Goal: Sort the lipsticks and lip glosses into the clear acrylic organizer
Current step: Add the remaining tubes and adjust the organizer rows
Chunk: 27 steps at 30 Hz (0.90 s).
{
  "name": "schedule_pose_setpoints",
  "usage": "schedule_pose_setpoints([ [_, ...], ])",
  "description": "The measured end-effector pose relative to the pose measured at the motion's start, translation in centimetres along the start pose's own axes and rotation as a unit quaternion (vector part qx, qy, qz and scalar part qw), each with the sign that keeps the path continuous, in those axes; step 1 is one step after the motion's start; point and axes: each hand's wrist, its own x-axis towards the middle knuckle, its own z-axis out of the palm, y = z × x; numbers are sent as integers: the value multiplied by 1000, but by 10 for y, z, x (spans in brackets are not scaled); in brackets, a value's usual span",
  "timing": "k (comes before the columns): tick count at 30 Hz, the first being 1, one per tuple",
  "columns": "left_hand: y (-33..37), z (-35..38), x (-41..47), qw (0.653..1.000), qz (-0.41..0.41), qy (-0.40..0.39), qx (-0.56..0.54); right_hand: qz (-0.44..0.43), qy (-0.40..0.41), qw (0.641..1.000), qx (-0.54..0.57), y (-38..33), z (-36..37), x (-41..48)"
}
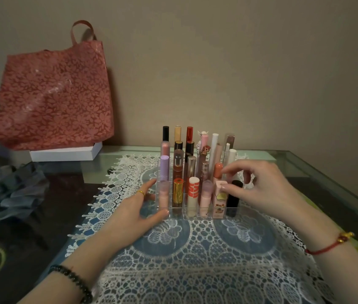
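Pink lipstick (219, 199) stands upright in acrylic organizer (182, 214), right hand (261, 189) touching its cap.

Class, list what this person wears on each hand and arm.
The left hand bears a gold ring, with a dark bead bracelet at its wrist. The right hand has a red cord bracelet with gold beads at its wrist. No sleeves show.

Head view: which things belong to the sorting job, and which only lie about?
Job: clear acrylic organizer; upright lipstick and lip-gloss tubes in it; pink square lipstick; left hand; right hand.
Lying about: red floral tote bag; flat white box; white lace mat; crumpled grey fabric.
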Motion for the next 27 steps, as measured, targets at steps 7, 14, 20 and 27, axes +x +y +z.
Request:
schedule_pose_setpoints([
  [7, 1, -1, -1, 1000, 2, 1, -14, -19, -4, 1000, -13, 11, 17, -2],
  [14, 4, -2, -2, 1000, -11, -2, 0, -9, -7, 1000, 9, 15, 21, 2],
  [20, 7, -2, -6, 1000, -19, 10, -11, 13, 8, 992, 122, 11, 17, 7],
  [27, 23, -16, -7, 966, 71, 250, -2, 24, 98, 956, 275, 5, -6, -2],
])
